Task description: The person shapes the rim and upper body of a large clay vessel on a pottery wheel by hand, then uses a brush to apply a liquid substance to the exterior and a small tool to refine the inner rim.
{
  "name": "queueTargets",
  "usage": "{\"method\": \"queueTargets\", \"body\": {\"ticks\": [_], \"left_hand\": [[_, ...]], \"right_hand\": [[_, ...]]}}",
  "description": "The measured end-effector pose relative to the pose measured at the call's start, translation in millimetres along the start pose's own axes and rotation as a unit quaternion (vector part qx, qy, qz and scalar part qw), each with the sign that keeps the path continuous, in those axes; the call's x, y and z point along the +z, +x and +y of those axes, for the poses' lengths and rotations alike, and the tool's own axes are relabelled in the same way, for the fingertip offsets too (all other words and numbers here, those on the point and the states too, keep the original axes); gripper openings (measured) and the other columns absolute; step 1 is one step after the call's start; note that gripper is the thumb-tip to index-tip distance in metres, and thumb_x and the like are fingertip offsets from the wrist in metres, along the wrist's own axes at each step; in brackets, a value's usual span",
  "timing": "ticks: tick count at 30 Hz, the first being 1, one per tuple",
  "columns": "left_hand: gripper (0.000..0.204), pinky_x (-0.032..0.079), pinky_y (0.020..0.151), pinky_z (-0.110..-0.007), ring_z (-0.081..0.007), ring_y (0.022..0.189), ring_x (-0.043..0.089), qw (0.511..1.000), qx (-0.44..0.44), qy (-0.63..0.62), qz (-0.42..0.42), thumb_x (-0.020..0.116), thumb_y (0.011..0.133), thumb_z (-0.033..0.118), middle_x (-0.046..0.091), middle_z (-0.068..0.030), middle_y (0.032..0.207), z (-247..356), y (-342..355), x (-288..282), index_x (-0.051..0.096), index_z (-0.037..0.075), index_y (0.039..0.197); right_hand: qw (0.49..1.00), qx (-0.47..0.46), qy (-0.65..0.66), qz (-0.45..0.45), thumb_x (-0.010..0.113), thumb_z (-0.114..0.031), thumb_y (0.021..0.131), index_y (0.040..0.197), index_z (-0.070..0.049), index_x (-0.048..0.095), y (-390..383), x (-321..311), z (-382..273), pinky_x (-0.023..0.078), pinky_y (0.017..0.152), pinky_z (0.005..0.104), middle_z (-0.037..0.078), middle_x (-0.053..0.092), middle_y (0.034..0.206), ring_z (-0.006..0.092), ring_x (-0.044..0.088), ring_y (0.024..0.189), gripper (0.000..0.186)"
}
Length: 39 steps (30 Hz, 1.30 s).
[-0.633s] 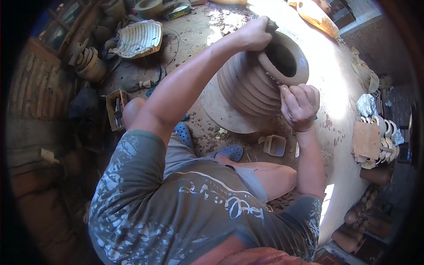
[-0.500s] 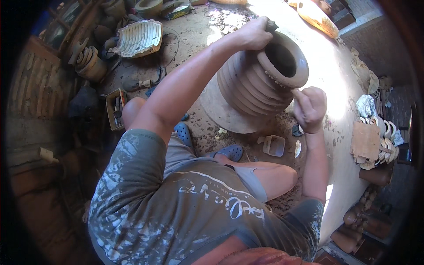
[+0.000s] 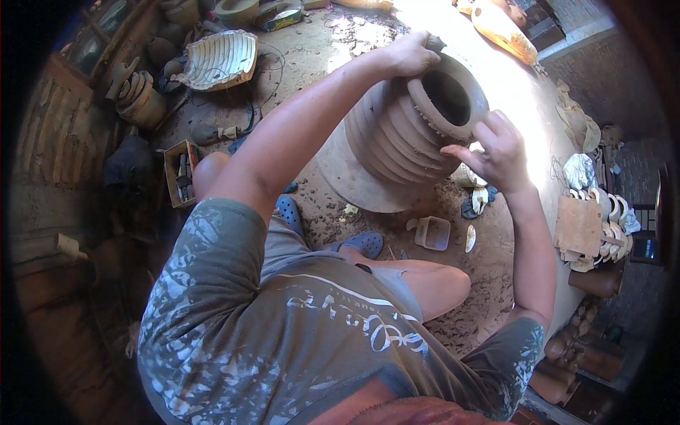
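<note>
Dusty workshop floor: left hand (image 3: 409, 55) clamps the ribbed clay jar's (image 3: 397, 134) rim; right hand (image 3: 499, 150) hovers open alongside; likely heavy, soft, easily dented.

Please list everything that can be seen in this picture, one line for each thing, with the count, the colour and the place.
ribbed clay pot: one, brown, on the round board
round board: one, brown, on the dirt floor
ribbed mould piece: one, pale, upper left
small box: one, brown, left
small tub: one, pale, below the board
slippers: two, blue, on the feet
left hand: one, on the pot's far rim
right hand: one, open, beside the near rim
</note>
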<state>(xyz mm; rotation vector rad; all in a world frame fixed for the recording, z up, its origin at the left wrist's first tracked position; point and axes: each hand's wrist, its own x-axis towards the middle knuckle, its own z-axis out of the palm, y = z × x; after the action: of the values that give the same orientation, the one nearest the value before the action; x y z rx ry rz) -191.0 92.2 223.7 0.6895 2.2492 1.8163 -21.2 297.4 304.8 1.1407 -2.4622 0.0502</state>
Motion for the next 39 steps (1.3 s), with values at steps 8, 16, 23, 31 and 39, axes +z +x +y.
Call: {"method": "queueTargets", "body": {"ticks": [8,16,23,31,39], "left_hand": [[0.048,0.051,0.100,-0.044,-0.0395,0.115,0.067,0.996,0.017,0.036,0.075,0.062,0.093,0.021,0.067,-0.0326,0.120,-5,-4,8,0.056,-0.011,0.128],[0.044,0.051,0.098,-0.044,-0.0377,0.114,0.065,0.989,-0.015,0.024,0.147,0.057,0.096,0.020,0.066,-0.0301,0.118,-1,-19,18,0.052,-0.009,0.129],[0.038,0.054,0.090,-0.031,-0.0177,0.106,0.065,0.966,-0.007,-0.255,0.033,0.057,0.099,0.011,0.066,-0.0134,0.117,2,-38,1,0.056,-0.002,0.134],[0.038,0.049,0.099,-0.035,-0.0225,0.115,0.062,0.989,-0.038,-0.133,0.046,0.060,0.102,0.025,0.065,-0.0140,0.119,14,-64,-18,0.056,-0.003,0.128],[0.038,0.046,0.103,-0.035,-0.0237,0.113,0.063,0.982,0.112,-0.096,0.116,0.052,0.106,0.029,0.069,-0.0173,0.118,5,-25,2,0.060,-0.005,0.122]], "right_hand": [[1.000,0.000,0.014,-0.023,0.083,-0.026,0.054,0.061,-0.007,0.045,40,18,8,0.045,0.059,0.0406,0.008,0.048,0.068,0.0267,0.055,0.068,0.043],[0.996,0.067,0.053,-0.035,0.076,-0.027,0.061,0.061,-0.004,0.048,72,35,-7,0.047,0.061,0.0419,0.012,0.050,0.066,0.0302,0.056,0.065,0.036],[0.979,0.151,0.133,0.037,0.082,-0.027,0.069,0.080,0.000,0.067,106,43,-5,0.054,0.074,0.0386,0.016,0.066,0.080,0.0295,0.068,0.077,0.033],[0.834,0.359,0.354,0.225,0.069,-0.015,0.096,0.114,0.001,0.074,6,8,1,0.056,0.076,0.0288,0.013,0.077,0.086,0.0147,0.071,0.079,0.025],[0.905,0.396,0.130,0.085,0.064,-0.019,0.102,0.104,-0.001,0.072,-66,21,23,0.050,0.063,0.0263,0.004,0.068,0.072,0.0094,0.062,0.066,0.021]]}}
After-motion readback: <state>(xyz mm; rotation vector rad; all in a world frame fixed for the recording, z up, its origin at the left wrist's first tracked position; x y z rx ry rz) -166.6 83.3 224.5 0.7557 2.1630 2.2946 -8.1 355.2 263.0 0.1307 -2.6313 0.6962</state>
